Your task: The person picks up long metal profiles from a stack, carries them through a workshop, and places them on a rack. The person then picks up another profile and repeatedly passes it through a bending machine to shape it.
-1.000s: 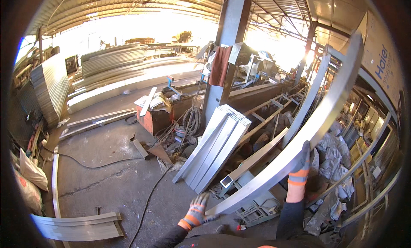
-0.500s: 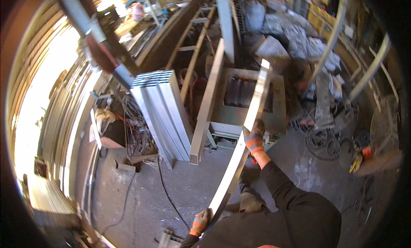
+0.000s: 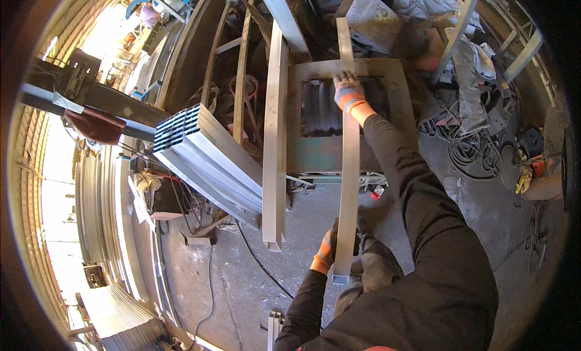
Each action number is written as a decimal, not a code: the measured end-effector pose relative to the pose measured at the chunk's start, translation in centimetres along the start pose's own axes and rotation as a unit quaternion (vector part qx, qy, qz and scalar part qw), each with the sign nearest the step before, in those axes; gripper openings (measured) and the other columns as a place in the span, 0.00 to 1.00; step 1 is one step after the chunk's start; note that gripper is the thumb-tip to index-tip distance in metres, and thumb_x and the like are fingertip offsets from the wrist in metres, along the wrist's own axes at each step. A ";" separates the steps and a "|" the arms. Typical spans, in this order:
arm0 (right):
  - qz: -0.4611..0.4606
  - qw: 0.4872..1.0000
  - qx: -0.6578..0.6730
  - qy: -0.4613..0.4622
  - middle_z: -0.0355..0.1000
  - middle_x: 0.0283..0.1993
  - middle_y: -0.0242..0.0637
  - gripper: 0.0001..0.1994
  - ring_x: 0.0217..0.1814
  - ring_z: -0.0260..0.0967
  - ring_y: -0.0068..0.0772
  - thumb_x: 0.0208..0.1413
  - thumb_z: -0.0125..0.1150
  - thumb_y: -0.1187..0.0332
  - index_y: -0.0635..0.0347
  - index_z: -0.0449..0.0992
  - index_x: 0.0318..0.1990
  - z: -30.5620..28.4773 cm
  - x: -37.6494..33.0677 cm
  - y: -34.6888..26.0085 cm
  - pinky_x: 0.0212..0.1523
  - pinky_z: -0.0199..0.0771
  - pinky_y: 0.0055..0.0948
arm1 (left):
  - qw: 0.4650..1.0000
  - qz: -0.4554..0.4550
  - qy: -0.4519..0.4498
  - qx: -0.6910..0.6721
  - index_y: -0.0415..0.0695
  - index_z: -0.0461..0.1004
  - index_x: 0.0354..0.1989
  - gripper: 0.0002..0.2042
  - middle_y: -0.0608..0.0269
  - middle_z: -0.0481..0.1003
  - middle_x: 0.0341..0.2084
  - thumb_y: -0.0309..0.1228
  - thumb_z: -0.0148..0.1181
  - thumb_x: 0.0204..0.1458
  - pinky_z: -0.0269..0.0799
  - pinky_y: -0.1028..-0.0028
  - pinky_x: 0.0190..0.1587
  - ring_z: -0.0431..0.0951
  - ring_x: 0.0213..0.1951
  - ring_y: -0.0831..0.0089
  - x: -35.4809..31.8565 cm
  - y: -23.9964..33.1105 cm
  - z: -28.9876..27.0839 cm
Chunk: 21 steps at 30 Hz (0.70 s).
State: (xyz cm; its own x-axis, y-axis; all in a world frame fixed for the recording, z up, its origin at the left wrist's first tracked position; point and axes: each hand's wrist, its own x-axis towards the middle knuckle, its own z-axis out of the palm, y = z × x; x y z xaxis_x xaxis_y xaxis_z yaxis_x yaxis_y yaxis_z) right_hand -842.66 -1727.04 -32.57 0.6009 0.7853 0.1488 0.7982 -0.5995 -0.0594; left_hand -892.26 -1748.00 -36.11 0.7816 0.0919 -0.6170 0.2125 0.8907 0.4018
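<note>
I hold a long square metal tube (image 3: 349, 169) with both hands. My right hand (image 3: 348, 92), in a grey glove with an orange cuff, has its fingers wrapped around the tube far out, above the worktop (image 3: 396, 109), a metal frame with a dark ribbed panel in its middle. My left hand (image 3: 327, 249), gloved the same way, has its fingers closed on the tube near its open end, close to my knees. The tube runs from my lap out over the worktop and past its far edge. Just to its left a second, wider metal profile (image 3: 275, 145) lies alongside it, apart from it. Further left a bundle of stacked tubes (image 3: 203, 154) rests slanted over the concrete floor (image 3: 242, 284).
</note>
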 end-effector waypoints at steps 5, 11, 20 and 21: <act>0.015 0.993 0.047 0.108 0.69 0.82 0.52 0.25 0.86 0.62 0.55 0.73 0.49 0.63 0.57 0.79 0.72 1.5 -2.1 0.3 0.88 0.53 0.54 | 0.998 0.011 0.048 0.037 0.38 0.80 0.58 0.36 0.55 0.83 0.36 0.65 0.46 0.76 0.83 0.56 0.37 0.83 0.33 0.59 0.6 -1.3 -0.5; 0.022 0.994 0.070 0.083 0.64 0.85 0.50 0.27 0.89 0.57 0.55 0.69 0.53 0.62 0.57 0.78 0.73 -1.4 -16.0 -4.8 0.85 0.49 0.69 | 0.985 0.045 0.056 0.155 0.41 0.81 0.56 0.33 0.59 0.85 0.37 0.63 0.49 0.76 0.85 0.59 0.38 0.86 0.35 0.61 -9.6 -10.7 -6.6; -0.013 0.994 0.107 0.023 0.51 0.90 0.59 0.29 0.93 0.44 0.64 0.63 0.60 0.61 0.56 0.80 0.72 -6.7 -41.4 -16.5 0.85 0.48 0.72 | 0.986 -0.085 0.085 -0.114 0.46 0.77 0.64 0.16 0.63 0.83 0.41 0.34 0.64 0.72 0.85 0.65 0.40 0.85 0.39 0.69 -32.2 -24.9 -12.2; -0.017 0.994 0.106 -0.001 0.50 0.90 0.59 0.30 0.93 0.42 0.65 0.62 0.61 0.60 0.55 0.80 0.73 -7.4 -44.3 -17.8 0.85 0.46 0.72 | 0.993 -0.069 0.082 -0.042 0.47 0.77 0.65 0.16 0.64 0.83 0.42 0.35 0.63 0.73 0.85 0.65 0.40 0.85 0.39 0.69 -34.4 -25.6 -12.2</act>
State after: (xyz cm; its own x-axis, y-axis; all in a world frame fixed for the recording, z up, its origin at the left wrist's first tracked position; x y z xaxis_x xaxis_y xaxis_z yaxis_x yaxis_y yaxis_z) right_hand -883.78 -1752.34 -30.85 0.5726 0.8056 0.1525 0.8095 -0.5260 -0.2610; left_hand -931.79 -1768.53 -33.43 0.6414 0.0317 -0.7665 0.2560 0.9330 0.2528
